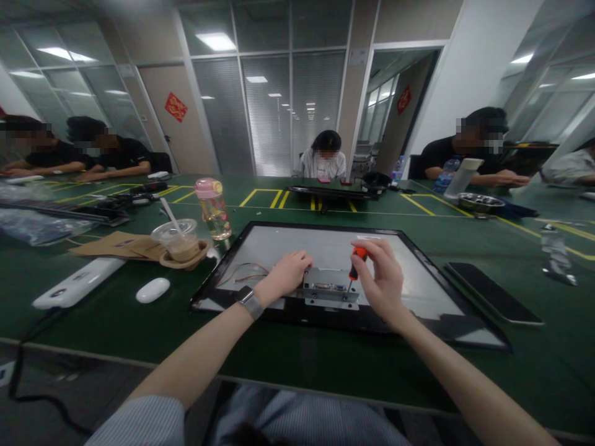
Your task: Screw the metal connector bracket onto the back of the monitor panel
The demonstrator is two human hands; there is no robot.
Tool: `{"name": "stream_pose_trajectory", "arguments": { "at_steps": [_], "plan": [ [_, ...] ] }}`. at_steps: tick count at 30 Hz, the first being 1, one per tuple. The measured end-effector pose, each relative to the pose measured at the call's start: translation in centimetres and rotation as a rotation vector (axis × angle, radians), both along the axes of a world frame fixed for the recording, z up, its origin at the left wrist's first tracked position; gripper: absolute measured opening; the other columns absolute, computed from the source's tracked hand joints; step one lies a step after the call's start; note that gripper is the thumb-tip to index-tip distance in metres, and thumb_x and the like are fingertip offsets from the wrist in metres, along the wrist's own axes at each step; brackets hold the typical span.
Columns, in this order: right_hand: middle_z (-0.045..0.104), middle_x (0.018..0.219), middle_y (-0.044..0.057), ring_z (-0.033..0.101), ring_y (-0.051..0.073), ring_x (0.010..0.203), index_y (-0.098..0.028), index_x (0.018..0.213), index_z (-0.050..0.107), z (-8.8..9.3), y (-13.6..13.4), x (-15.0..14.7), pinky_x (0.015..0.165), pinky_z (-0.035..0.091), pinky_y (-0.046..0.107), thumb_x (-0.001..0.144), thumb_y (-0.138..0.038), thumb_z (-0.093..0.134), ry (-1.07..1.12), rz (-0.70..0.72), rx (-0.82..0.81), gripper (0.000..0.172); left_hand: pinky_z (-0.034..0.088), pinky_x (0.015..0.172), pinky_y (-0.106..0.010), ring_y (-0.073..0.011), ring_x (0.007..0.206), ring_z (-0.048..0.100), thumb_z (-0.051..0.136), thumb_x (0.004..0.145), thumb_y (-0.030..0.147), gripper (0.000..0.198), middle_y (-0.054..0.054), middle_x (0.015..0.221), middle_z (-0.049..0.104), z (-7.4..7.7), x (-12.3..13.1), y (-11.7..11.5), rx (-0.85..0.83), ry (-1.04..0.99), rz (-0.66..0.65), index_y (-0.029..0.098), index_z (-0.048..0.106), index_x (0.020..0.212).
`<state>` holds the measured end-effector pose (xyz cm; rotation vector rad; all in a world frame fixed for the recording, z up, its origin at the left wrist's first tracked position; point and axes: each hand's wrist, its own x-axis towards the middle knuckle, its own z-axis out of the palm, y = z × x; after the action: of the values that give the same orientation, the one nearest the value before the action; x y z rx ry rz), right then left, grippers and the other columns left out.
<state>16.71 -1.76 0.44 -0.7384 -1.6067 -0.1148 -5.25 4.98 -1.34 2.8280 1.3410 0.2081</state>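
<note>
An opened display panel (418,266) with a black frame and pale back lies flat on the table. On its near middle sits a metal bracket (331,296) with a row of connector ports. My right hand (383,279) grips an orange and black screwdriver (355,265), held nearly upright, its tip down at the right part of the bracket. My left hand (289,271), with a watch on the wrist, has its fingers curled at the bracket's left end; the fingertips are partly hidden. Thin cables (246,271) run left of that hand.
Left of the panel are a pink-lidded bottle (214,210), an iced drink cup (179,238), a white oval case (152,290) and a white power strip (79,285). A dark phone (490,292) lies right. Another panel (332,191) and several seated people are across the table.
</note>
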Motion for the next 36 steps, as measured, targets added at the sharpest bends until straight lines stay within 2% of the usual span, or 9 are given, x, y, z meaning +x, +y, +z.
{"name": "stream_pose_trajectory", "arguments": {
  "at_steps": [4, 7, 13, 16, 22, 27, 30, 33, 36],
  "plan": [
    [0.071, 0.105, 0.007, 0.072, 0.02, 0.085, -0.027, 0.135, 0.063, -0.49, 0.14, -0.06, 0.073, 0.06, 0.037, 0.108, -0.02, 0.047, 0.028, 0.08, -0.091, 0.032, 0.051, 0.093, -0.035, -0.0236, 0.104, 0.064, 0.042, 0.101, 0.002, 0.032, -0.01, 0.114, 0.066, -0.07, 0.04, 0.06, -0.003, 0.004, 0.009, 0.017, 0.068, 0.113],
    [0.073, 0.108, 0.007, 0.074, 0.02, 0.085, -0.027, 0.135, 0.063, -0.55, 0.09, 0.01, 0.072, 0.061, 0.036, 0.108, -0.019, 0.045, 0.026, 0.131, -0.096, 0.033, 0.051, 0.093, -0.035, -0.0235, 0.104, 0.064, 0.042, 0.101, 0.002, 0.032, -0.01, 0.114, 0.066, -0.22, 0.01, 0.19, 0.003, 0.001, 0.004, 0.017, 0.067, 0.112],
    [0.066, 0.095, 0.003, 0.067, 0.021, 0.083, -0.028, 0.115, 0.073, 0.07, -0.03, 0.13, 0.075, 0.056, 0.037, 0.096, -0.018, 0.071, -0.01, 0.0, 0.059, 0.022, 0.051, 0.094, -0.035, -0.0237, 0.105, 0.064, 0.043, 0.1, 0.002, 0.031, -0.01, 0.113, 0.065, -0.03, 0.01, 0.04, 0.0, 0.006, 0.0, 0.016, 0.068, 0.112],
    [0.067, 0.093, 0.004, 0.066, 0.021, 0.083, -0.028, 0.121, 0.072, 0.02, -0.05, -0.06, 0.075, 0.056, 0.038, 0.099, -0.017, 0.065, 0.008, -0.026, 0.065, 0.025, 0.052, 0.094, -0.035, -0.0236, 0.103, 0.064, 0.042, 0.1, 0.001, 0.032, -0.01, 0.113, 0.066, 0.18, 0.06, -0.15, -0.004, 0.011, 0.008, 0.016, 0.068, 0.112],
    [0.073, 0.104, 0.007, 0.072, 0.02, 0.082, -0.026, 0.134, 0.063, -0.42, -0.21, -0.18, 0.071, 0.059, 0.036, 0.106, -0.016, 0.044, 0.0, 0.075, -0.032, 0.035, 0.052, 0.094, -0.035, -0.0236, 0.103, 0.064, 0.041, 0.1, 0.001, 0.034, -0.01, 0.114, 0.066, 0.03, 0.0, -0.01, 0.003, 0.009, 0.001, 0.017, 0.068, 0.112],
    [0.071, 0.099, 0.006, 0.07, 0.022, 0.087, -0.026, 0.126, 0.068, 0.04, -0.37, -0.13, 0.076, 0.059, 0.038, 0.101, -0.017, 0.06, -0.067, 0.04, 0.046, 0.027, 0.052, 0.096, -0.036, -0.0243, 0.106, 0.064, 0.042, 0.1, 0.001, 0.033, -0.011, 0.115, 0.066, 0.04, 0.01, 0.07, 0.002, 0.02, 0.005, 0.016, 0.068, 0.114],
    [0.068, 0.095, 0.005, 0.068, 0.022, 0.083, -0.028, 0.118, 0.073, 0.37, -0.41, -0.17, 0.072, 0.057, 0.038, 0.097, -0.018, 0.068, -0.054, -0.016, 0.099, 0.023, 0.052, 0.095, -0.037, -0.0242, 0.106, 0.064, 0.042, 0.101, 0.002, 0.033, -0.01, 0.115, 0.066, 0.11, 0.02, 0.05, -0.007, 0.01, 0.002, 0.017, 0.068, 0.114],
    [0.067, 0.09, 0.004, 0.067, 0.022, 0.08, -0.028, 0.118, 0.073, 0.32, -0.37, -0.23, 0.07, 0.057, 0.039, 0.098, -0.018, 0.066, -0.031, -0.047, 0.107, 0.023, 0.052, 0.096, -0.037, -0.0248, 0.106, 0.064, 0.042, 0.1, 0.001, 0.033, -0.011, 0.115, 0.066, 0.15, 0.02, 0.01, -0.013, 0.0, 0.001, 0.016, 0.068, 0.115],
    [0.071, 0.097, 0.006, 0.07, 0.023, 0.083, -0.026, 0.127, 0.069, -0.05, -0.26, -0.27, 0.074, 0.059, 0.041, 0.102, -0.019, 0.056, 0.004, -0.024, 0.053, 0.029, 0.052, 0.095, -0.037, -0.0249, 0.106, 0.064, 0.042, 0.1, 0.001, 0.033, -0.011, 0.114, 0.065, 0.1, -0.01, 0.0, -0.013, 0.0, 0.0, 0.016, 0.068, 0.115]
  ]
}}
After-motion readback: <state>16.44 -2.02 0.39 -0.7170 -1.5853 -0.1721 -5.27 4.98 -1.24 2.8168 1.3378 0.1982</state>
